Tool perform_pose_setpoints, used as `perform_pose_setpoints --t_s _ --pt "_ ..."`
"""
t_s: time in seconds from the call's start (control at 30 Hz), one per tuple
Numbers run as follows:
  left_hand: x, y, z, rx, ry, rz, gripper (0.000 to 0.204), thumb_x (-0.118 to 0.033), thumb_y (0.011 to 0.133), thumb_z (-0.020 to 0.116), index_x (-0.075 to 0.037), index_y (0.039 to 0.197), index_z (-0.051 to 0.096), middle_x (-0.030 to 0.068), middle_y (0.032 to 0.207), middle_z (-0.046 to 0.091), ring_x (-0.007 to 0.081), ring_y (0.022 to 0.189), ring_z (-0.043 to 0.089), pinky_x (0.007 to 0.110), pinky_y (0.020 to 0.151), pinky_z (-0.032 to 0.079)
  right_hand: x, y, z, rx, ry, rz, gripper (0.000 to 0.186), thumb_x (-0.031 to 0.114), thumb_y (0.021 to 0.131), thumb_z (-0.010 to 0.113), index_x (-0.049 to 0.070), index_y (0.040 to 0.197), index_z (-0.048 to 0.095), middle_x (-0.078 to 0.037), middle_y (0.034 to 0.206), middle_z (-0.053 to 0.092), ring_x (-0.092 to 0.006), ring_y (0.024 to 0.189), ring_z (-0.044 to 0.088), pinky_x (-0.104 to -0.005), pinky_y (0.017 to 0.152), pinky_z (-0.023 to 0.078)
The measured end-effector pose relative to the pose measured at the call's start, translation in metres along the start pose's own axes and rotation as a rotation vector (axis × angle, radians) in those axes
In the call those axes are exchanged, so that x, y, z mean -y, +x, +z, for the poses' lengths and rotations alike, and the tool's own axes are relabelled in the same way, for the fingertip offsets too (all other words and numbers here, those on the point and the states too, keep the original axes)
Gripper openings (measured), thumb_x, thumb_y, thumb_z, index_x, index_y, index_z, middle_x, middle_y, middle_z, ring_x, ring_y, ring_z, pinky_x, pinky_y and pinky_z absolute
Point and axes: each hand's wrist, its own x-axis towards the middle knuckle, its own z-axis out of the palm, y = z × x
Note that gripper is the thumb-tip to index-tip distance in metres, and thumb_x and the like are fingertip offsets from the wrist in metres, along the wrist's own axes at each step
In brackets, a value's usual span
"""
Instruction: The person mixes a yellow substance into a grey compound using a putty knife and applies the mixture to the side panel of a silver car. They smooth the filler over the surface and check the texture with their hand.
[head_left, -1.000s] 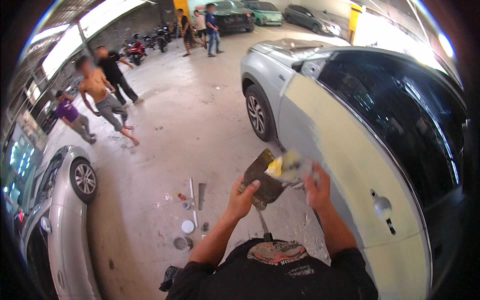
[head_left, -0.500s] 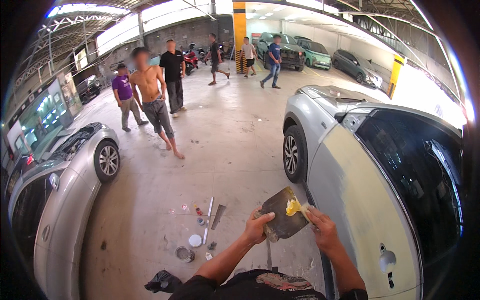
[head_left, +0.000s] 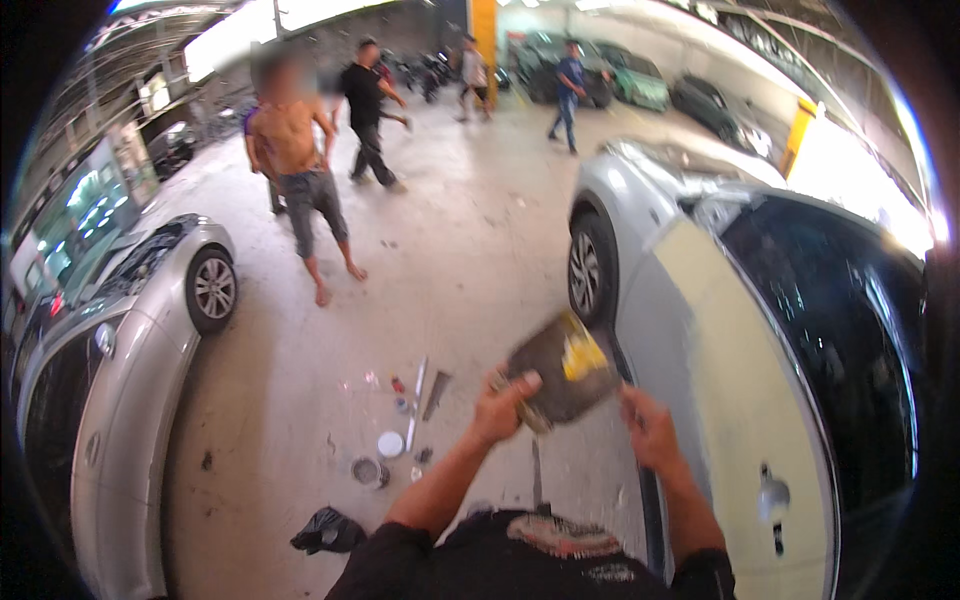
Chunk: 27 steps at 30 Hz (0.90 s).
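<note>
My left hand [head_left: 502, 405] grips the near-left edge of a dark, flat mixing board [head_left: 548, 375], thumb on top. A smear of yellow putty [head_left: 582, 355] lies near the board's far right corner. My right hand [head_left: 648, 428] is closed at the board's right edge, on a putty spreader that is blurred and mostly hidden there. To the right stands a silver car whose door panel [head_left: 735, 400] carries a wide pale-yellow coat, with grey patches along its left side.
On the floor are a white round lid [head_left: 391, 444], an open can [head_left: 369, 472], a long white strip [head_left: 416, 405], a flat dark blade [head_left: 436, 395] and a black plastic bag [head_left: 328, 531]. Another silver car [head_left: 140, 400] stands left. A shirtless person [head_left: 290, 145] and several others are ahead.
Both hands and the board have moved up and slightly away. The putty looks more spread out. The shirtless person has come nearer; the person in black has turned and stepped right.
</note>
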Motion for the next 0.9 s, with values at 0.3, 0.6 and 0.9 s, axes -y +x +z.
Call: perform_pose_setpoints --t_s 0.3,0.6,0.9 --pt "-0.002 -0.011 0.002 -0.069 0.377 0.318 0.037 -0.009 0.087 0.052 0.004 0.122 0.047 0.0102 0.107 0.06 0.0184 0.097 0.057 0.031 0.085 0.045 0.07 0.022 0.044 -0.379 1.317 0.189 0.035 0.014 0.09 0.05 -0.002 0.12 0.043 -0.015 0.102 0.058 -0.0234 0.081 0.065 -0.0385 0.064 0.058" --pt "-0.012 -0.021 -0.024 -0.027 0.32 -0.062 0.038 -0.011 0.09 0.049 0.001 0.126 0.045 0.0112 0.106 0.061 0.0212 0.084 0.062 0.031 0.08 0.048 0.091 0.043 0.033 -0.136 0.722 -0.265 0.034 0.008 0.083 0.053 0.006 0.116 0.052 -0.013 0.112 0.058 -0.027 0.094 0.062 -0.04 0.075 0.053" --pt "-0.029 -0.02 -0.041 -0.117 0.104 -0.166 0.028 -0.009 0.087 0.049 0.003 0.112 0.052 0.0098 0.096 0.062 0.0175 0.085 0.061 0.031 0.075 0.05 0.083 0.045 0.024 -0.077 -0.59 -0.482 0.037 0.003 0.075 0.055 0.016 0.109 0.062 -0.006 0.122 0.056 -0.0244 0.115 0.051 -0.0439 0.092 0.034"
